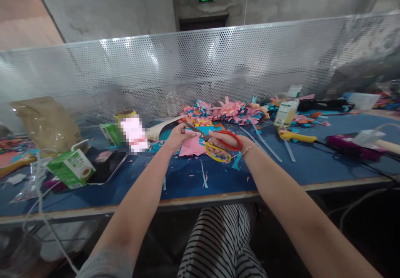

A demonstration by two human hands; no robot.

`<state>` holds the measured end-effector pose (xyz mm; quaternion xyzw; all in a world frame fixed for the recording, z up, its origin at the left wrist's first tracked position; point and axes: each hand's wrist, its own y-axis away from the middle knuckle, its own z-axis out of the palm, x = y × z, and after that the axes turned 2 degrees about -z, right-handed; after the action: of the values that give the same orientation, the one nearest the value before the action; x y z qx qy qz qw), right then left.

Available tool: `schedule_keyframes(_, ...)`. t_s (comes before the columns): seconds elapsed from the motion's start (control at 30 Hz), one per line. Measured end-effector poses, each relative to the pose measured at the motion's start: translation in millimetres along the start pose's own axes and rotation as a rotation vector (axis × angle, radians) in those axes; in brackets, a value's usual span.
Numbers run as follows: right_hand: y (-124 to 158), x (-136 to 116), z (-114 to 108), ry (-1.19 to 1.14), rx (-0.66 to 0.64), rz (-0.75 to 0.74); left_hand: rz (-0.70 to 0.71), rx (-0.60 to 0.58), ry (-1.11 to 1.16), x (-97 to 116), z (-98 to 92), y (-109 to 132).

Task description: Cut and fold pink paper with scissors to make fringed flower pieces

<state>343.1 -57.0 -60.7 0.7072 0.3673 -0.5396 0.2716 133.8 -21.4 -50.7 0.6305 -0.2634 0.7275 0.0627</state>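
Observation:
My right hand (218, 142) is closed round the scissors (229, 140), which have one red and one yellow handle loop. The blades point up and left, toward my left hand (180, 134). The fingers of my left hand are pinched near the blade tips, at the upper left of some pink paper (193, 145); what they hold is too small to make out. Blue paper (204, 130) lies just behind the blades. Fringed pink and blue paper pieces (229, 109) are heaped beyond my hands.
A green carton (73, 167), a dark tray (108, 167) and a lit phone (134, 133) are on the left. Toward the right are a bottle (286, 111), a yellow-handled glue gun (296, 136) and cables. A perforated metal screen (140, 74) stands behind the blue table (181, 186).

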Motion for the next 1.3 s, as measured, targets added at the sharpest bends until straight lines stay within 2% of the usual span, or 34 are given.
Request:
schedule_keyframes(0.2, 1, -10, 5, -0.034, 0.029, -0.036, 0.073, 0.042, 0.049, 3, 4.6, 1)
schedule_keyframes(0.4, 2, -17, 9, -0.097, 0.157, -0.074, 0.015, 0.034, -0.037, 2, 4.0, 1)
schedule_keyframes(0.63, 3, -15, 7, -0.071, 0.132, -0.069, -0.029, 0.045, -0.116, -1, -0.2, 0)
schedule_keyframes(0.83, 1, -10, 4, -0.067, 0.165, -0.015, -0.046, 0.035, -0.114, -2, -2.5, -1)
schedule_keyframes(1.17, -2, -10, 1, 0.099, 0.267, 0.015, -0.059, 0.049, -0.178, -1, -6.1, -1)
schedule_keyframes(1.3, -1, -10, -2, 0.147, 0.313, 0.035, -0.01, 0.119, -0.235, -1, -10.8, -4)
